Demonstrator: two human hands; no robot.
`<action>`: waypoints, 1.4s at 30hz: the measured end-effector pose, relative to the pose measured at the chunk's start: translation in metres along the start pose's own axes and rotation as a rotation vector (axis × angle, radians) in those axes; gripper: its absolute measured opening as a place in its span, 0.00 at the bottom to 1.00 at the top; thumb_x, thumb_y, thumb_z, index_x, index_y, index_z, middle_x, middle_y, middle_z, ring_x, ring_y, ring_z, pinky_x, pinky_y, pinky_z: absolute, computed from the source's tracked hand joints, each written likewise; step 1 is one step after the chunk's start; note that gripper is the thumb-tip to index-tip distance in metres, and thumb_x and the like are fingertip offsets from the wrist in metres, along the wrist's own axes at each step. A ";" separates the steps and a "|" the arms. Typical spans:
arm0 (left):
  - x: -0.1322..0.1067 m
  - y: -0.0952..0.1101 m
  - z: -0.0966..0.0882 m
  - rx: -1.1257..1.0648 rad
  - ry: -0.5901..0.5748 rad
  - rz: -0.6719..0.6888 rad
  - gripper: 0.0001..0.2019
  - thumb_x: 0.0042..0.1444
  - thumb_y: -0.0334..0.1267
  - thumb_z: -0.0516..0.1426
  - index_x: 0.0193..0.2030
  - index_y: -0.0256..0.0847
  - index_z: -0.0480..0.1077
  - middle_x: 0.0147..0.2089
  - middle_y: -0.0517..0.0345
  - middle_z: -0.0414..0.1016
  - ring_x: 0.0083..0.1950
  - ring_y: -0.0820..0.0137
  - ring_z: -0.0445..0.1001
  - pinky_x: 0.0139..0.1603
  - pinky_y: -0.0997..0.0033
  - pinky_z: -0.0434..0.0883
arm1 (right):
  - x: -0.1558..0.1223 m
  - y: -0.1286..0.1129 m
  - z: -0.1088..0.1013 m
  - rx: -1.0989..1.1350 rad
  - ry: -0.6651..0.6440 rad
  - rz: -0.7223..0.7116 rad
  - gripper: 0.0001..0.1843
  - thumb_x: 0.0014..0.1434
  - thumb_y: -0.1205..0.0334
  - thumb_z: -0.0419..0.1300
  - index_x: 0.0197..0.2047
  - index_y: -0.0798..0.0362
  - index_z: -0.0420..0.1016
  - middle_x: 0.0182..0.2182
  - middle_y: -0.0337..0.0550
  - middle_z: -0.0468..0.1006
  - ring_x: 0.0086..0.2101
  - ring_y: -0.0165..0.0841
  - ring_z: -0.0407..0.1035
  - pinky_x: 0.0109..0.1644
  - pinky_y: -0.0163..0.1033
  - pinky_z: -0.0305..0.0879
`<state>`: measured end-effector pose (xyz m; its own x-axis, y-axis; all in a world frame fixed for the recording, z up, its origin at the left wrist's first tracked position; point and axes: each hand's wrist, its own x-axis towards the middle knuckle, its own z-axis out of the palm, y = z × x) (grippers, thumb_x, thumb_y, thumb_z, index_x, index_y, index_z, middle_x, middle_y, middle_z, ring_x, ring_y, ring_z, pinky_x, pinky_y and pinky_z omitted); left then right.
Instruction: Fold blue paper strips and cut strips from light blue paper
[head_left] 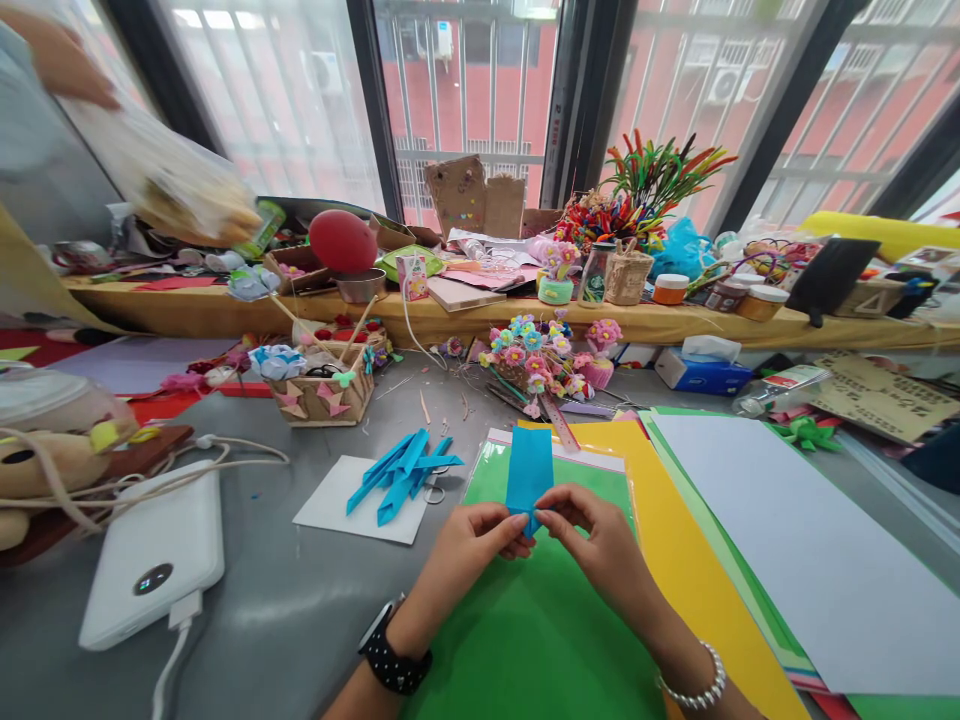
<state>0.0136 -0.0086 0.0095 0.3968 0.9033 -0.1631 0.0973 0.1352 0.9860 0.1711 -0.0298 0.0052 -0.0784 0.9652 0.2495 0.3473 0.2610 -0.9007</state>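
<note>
Barred windows line the far side of the room, with a cluttered ledge below them and a grey desk reaching toward the viewer. Centred over the desk, the person's left hand and right hand meet at a blue strip of paper. Each hand grips its near end between thumb and fingers, where the paper narrows to a folded point; the rest of the strip extends flat, away from the fingertips. Beneath both hands is a green sheet.

To the left of the left hand, folded blue pieces lie heaped on white paper. Farther left, a white power bank has a cable plugged in. Beyond the left hand stands a basket holding sticks and paper flowers.

Just beyond the right hand lies a pink ruler, with small fuzzy flowers behind it. To the right of that hand are a yellow sheet, then a large white sheet; a blue tissue box sits past them.

Far beyond the left hand, at upper left, another person's blurred hand holds a plastic bag near a red balloon.
</note>
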 end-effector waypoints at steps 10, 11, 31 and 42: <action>0.000 -0.005 0.000 -0.014 0.001 -0.018 0.10 0.39 0.40 0.62 0.19 0.35 0.69 0.19 0.59 0.74 0.23 0.72 0.70 0.26 0.75 0.64 | -0.001 0.000 0.002 -0.044 -0.013 -0.031 0.05 0.54 0.62 0.55 0.31 0.53 0.70 0.27 0.40 0.74 0.29 0.31 0.69 0.32 0.34 0.65; 0.000 -0.005 0.000 -0.032 0.003 -0.029 0.10 0.39 0.40 0.62 0.18 0.35 0.68 0.19 0.59 0.74 0.23 0.72 0.70 0.26 0.75 0.64 | -0.001 0.000 0.002 -0.046 -0.014 -0.032 0.05 0.54 0.62 0.55 0.31 0.53 0.70 0.27 0.40 0.74 0.29 0.32 0.69 0.32 0.34 0.65; 0.000 -0.005 0.003 -0.103 0.016 -0.069 0.13 0.39 0.44 0.62 0.24 0.34 0.71 0.21 0.56 0.75 0.23 0.71 0.71 0.27 0.74 0.67 | -0.001 0.002 0.007 -0.010 0.008 0.129 0.17 0.54 0.52 0.53 0.19 0.53 0.61 0.18 0.35 0.61 0.21 0.28 0.57 0.24 0.32 0.53; -0.001 -0.004 0.003 -0.113 0.002 -0.038 0.15 0.40 0.46 0.60 0.29 0.34 0.71 0.20 0.59 0.72 0.23 0.73 0.69 0.27 0.75 0.65 | -0.002 0.002 0.010 -0.028 0.021 0.047 0.15 0.56 0.57 0.52 0.20 0.53 0.61 0.20 0.35 0.61 0.22 0.27 0.57 0.24 0.32 0.54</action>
<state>0.0160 -0.0113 0.0059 0.3925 0.8977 -0.2002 0.0085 0.2141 0.9768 0.1627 -0.0315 -0.0010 -0.0422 0.9758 0.2146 0.3763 0.2145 -0.9013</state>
